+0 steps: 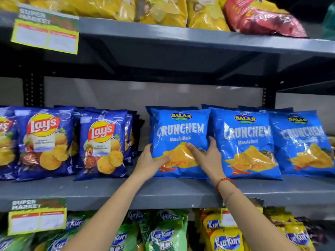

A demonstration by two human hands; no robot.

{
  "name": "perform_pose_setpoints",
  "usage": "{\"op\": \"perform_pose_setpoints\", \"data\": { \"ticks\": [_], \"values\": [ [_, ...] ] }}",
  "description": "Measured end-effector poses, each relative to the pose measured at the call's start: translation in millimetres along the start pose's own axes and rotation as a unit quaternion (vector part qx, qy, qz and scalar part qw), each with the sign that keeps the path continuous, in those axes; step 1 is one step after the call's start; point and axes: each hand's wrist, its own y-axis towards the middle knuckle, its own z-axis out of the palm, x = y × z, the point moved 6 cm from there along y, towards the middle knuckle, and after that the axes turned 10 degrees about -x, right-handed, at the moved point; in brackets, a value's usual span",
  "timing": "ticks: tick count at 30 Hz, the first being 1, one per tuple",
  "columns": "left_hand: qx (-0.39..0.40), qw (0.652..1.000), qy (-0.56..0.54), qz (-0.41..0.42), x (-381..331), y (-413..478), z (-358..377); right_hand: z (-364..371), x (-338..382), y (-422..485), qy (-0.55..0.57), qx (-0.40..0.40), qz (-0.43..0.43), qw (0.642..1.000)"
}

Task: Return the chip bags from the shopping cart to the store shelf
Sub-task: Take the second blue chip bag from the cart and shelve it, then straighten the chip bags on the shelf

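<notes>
A light-blue Crunchem chip bag (178, 131) stands upright on the grey middle shelf (108, 192). My left hand (151, 163) holds its lower left edge, thumb across the front. My right hand (208, 156) holds its lower right side, fingers spread over the front and round the edge. Two more Crunchem bags (246, 142) stand in rows to the right. The shopping cart is out of view.
Dark-blue Lay's bags (103, 144) stand left of a gap on the same shelf. Yellow bags (163, 11) and a red bag (262, 19) sit on the shelf above. Green and yellow Kurkure bags (163, 234) fill the shelf below. Price tags (45, 33) hang on the shelf edges.
</notes>
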Motion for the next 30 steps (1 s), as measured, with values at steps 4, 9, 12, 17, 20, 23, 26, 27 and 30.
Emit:
{"op": "perform_pose_setpoints", "data": {
  "ticks": [4, 9, 12, 17, 20, 23, 26, 27, 30],
  "values": [
    [-0.056, 0.983, 0.111, 0.133, -9.5, -36.2, -35.0, -3.0, 40.6, -24.1, -0.115, -0.133, -0.187, 0.966],
    [-0.083, 0.929, 0.271, 0.237, 2.2, -72.6, -89.1, 53.3, 84.1, -57.1, -0.011, 0.035, -0.195, 0.980],
    [-0.123, 0.913, 0.312, 0.232, 18.1, -79.8, -124.4, 98.2, 96.6, -75.3, 0.031, 0.177, -0.111, 0.977],
    [-0.140, 0.888, 0.397, 0.185, 49.2, -79.9, -159.8, 162.2, 85.0, -86.8, 0.034, 0.287, -0.001, 0.957],
    [-0.131, 0.883, 0.411, 0.186, 60.1, -81.9, -166.8, 186.7, 73.7, -91.5, 0.076, 0.334, 0.077, 0.936],
    [-0.124, 0.877, 0.423, 0.192, 63.2, -83.5, -167.9, 201.8, 70.8, -92.7, 0.123, 0.343, 0.096, 0.926],
    [-0.126, 0.878, 0.420, 0.190, 63.7, -84.5, -167.1, 211.2, 70.4, -90.9, 0.145, 0.344, 0.093, 0.923],
    [-0.129, 0.878, 0.420, 0.191, 64.0, -84.9, -167.2, 212.0, 71.5, -91.5, 0.149, 0.346, 0.090, 0.922],
    [-0.140, 0.879, 0.414, 0.191, 66.1, -84.8, -167.8, 209.6, 77.2, -93.0, 0.157, 0.321, 0.061, 0.932]
  ]
}}
